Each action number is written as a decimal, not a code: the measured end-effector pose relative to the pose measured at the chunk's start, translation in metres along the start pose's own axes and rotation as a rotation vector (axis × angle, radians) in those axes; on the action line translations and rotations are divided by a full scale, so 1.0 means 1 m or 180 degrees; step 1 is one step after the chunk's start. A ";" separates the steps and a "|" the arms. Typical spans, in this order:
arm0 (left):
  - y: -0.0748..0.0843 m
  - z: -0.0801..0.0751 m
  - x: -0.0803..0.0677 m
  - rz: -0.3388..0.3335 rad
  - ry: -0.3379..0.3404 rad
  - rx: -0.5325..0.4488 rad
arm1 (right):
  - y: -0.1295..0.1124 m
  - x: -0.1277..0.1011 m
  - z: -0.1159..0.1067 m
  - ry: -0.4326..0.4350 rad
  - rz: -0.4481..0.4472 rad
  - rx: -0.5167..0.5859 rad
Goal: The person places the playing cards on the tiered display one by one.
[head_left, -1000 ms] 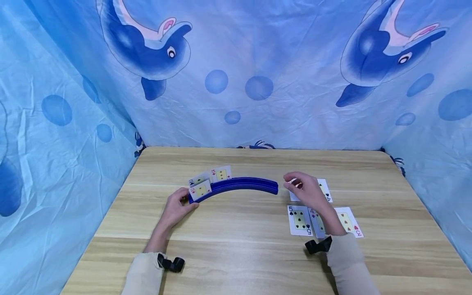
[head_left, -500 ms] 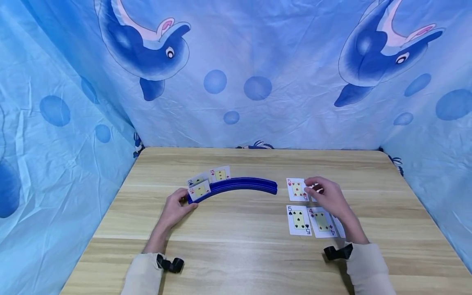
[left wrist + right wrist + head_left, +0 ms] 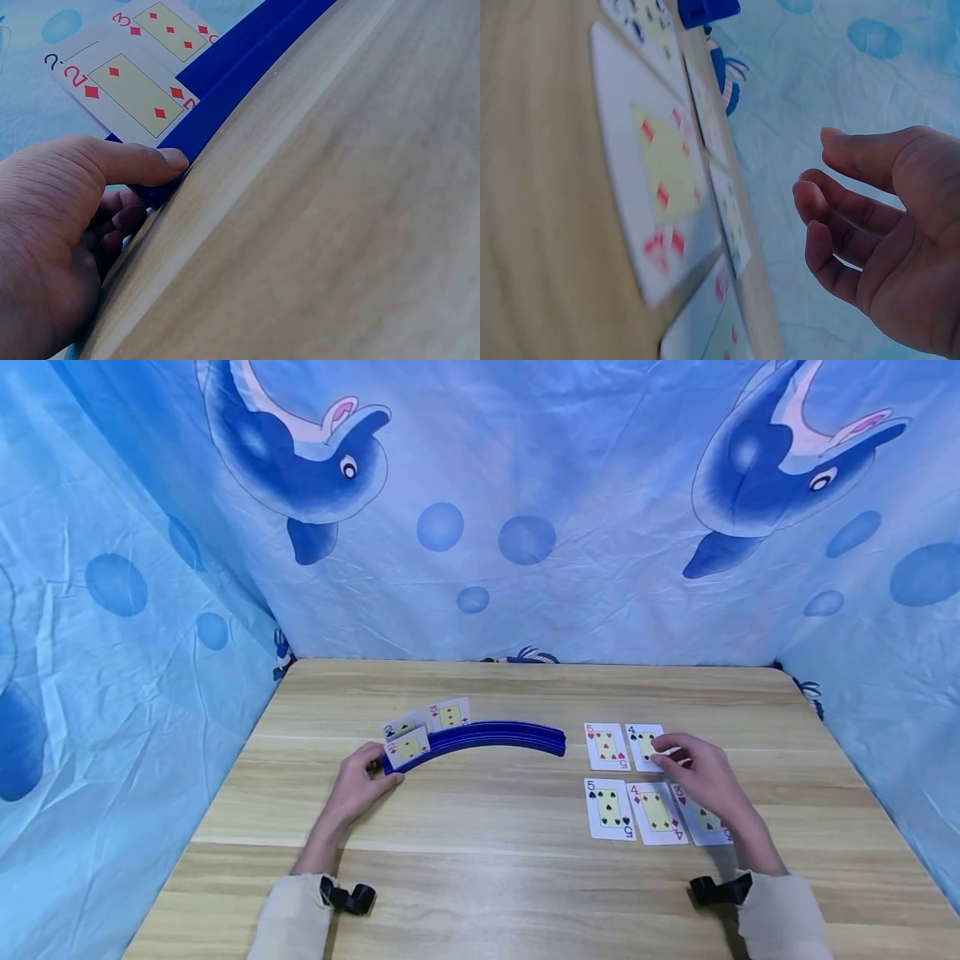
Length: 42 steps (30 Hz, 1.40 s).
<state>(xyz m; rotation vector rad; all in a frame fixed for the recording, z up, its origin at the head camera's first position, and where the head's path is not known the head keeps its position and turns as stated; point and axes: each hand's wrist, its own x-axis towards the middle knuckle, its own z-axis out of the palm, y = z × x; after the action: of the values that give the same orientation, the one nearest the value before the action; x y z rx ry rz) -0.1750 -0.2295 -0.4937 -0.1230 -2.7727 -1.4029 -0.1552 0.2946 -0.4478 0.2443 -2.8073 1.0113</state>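
Note:
My left hand (image 3: 362, 783) grips the left end of a curved blue card holder (image 3: 498, 733), thumb (image 3: 161, 165) along its front face. In the holder's slots stand a two of diamonds (image 3: 407, 747), a partly hidden black-suited card (image 3: 402, 724) behind it, and a three of diamonds (image 3: 450, 715). My right hand (image 3: 701, 774) hovers above the right-hand cards, fingers loosely bent and nothing between them. Its fingertips overlap a four of spades (image 3: 640, 742) in the head view. Left of that card lies a five of hearts (image 3: 606, 747).
In a nearer row lie a five of spades (image 3: 609, 809), a four of diamonds (image 3: 657, 813) and a three of hearts (image 3: 702, 821), partly covered by my right wrist. A blue dolphin-print cloth (image 3: 480, 485) hangs behind the wooden table (image 3: 480, 860).
My right hand has moved rightward from near the holder's right end, over the five of hearts, to the four of spades, uncovering cards. The left hand and holder have stayed put.

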 end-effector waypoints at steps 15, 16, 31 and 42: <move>0.000 -0.001 0.002 0.0093 0.0026 -0.0046 | 0.029 -0.028 -0.013 -0.0036 0.0203 -0.0240; 0.000 -0.001 0.002 0.0086 0.0024 -0.0051 | 0.030 -0.030 -0.013 -0.0016 0.0189 -0.0266; 0.002 -0.001 0.001 0.0052 0.0020 -0.0041 | 0.039 -0.048 -0.020 -0.0153 0.0181 -0.0436; 0.000 -0.001 0.000 0.0037 -0.0003 -0.0032 | 0.053 -0.063 -0.018 -0.0322 0.0203 -0.0408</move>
<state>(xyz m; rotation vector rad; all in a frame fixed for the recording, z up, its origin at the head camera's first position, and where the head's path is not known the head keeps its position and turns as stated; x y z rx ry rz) -0.1748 -0.2304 -0.4929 -0.1398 -2.7614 -1.4148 -0.1031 0.3527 -0.4791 0.1971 -2.9750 0.8496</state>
